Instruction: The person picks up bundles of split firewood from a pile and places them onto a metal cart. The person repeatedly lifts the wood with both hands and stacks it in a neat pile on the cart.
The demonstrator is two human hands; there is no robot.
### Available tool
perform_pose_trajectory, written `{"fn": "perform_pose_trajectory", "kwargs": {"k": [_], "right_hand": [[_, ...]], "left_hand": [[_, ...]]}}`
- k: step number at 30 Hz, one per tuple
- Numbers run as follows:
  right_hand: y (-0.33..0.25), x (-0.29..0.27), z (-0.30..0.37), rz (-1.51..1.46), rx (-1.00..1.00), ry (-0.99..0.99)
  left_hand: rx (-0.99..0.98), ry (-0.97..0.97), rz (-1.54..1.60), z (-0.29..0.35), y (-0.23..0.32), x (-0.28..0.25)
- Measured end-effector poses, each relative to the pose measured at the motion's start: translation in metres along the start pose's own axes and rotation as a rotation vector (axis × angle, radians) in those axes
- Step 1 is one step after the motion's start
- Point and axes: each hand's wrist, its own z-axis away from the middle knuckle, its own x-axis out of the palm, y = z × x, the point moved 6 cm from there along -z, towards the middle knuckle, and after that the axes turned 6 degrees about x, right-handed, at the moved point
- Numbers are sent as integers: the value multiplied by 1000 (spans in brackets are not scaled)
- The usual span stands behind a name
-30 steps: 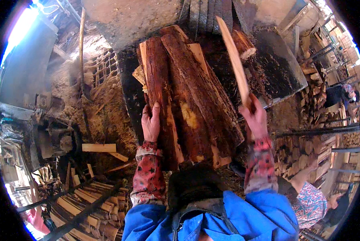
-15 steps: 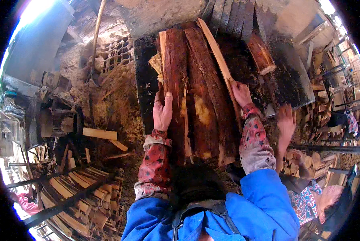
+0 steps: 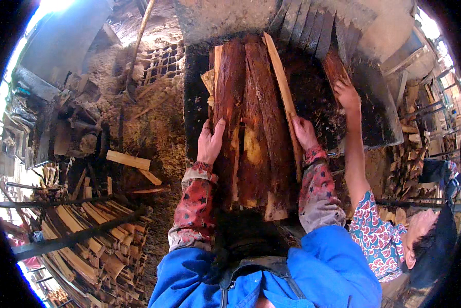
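Note:
A bundle of long, reddish-brown, bark-covered wood slabs (image 3: 258, 97) lies side by side on a dark surface in front of me. At its right edge leans a pale, narrow wood strip (image 3: 280, 72). My left hand (image 3: 210, 141) presses against the left side of the bundle, thumb on top and fingers partly hidden along the edge. My right hand (image 3: 304, 132) is closed around the near part of the pale strip, against the bundle's right side. A ragged pale piece of wood (image 3: 208, 82) sticks out beyond my left hand.
At the right, a co-worker's hand (image 3: 346, 95) rests on a short bark-covered piece (image 3: 334, 69) under hanging dark strips (image 3: 307, 28). Stacked split wood (image 3: 94, 236) fills the lower left behind a dark bar. A pale board (image 3: 128, 159) lies on the ground at the left.
The co-worker's arm has reached forward, and its hand is now on the short bark-covered piece. My hands stay on the bundle's two sides; the slabs' near ends look slightly shifted.

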Motion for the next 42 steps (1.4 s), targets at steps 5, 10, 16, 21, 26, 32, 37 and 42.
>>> {"fn": "perform_pose_trajectory", "kwargs": {"k": [5,10,16,21,26,32,37,42], "right_hand": [[13,6,33,124,-77,10],[-6,6,94,14,-17,-104],[6,16,138,-68,82,-92],[15,19,139,-234,273,-126],[38,24,137,-207,377,-213],[49,45,152,-392,524,-272],[51,47,152,-452,528,-351],[39,52,160,-409,528,-350]], "left_hand": [[-49,21,-106,48,18,-13],[-99,57,-64,107,21,-30],[-182,157,-56,154,33,-41],[-223,37,34,145,22,-47],[-400,-91,-71,142,12,-66],[-508,-223,-12,142,-72,-91],[-494,-385,221,136,-48,-67],[-498,-356,101,137,-92,-79]]}}
